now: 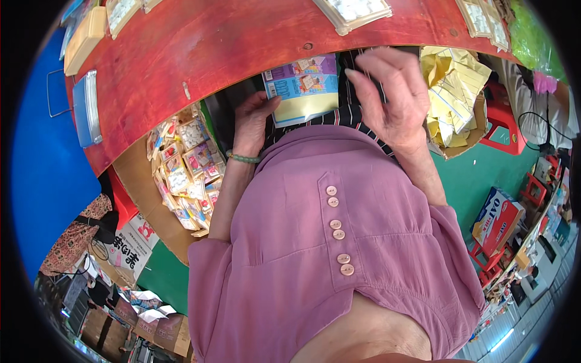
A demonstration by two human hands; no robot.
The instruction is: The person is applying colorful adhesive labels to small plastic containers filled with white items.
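Note:
My left hand [257,118] has its thumb on top of a small stack of printed label sheets [305,109], held at my lap just below the table's edge. The sheets have purple and blue printed panels above a pale yellow strip. To their right my right hand [393,97] is raised, its thumb and curved fingers apart. The fingertips are blurred, and nothing shows between them. A green bead bracelet [244,158] circles my left wrist.
A red table [242,45] curves across the front, with clear plastic trays [354,13] of white pieces on it. At left stands a cardboard box [138,181] of small packs [190,160]. Crumpled yellow paper [451,91] fills a box at right, near a red stool [505,130].

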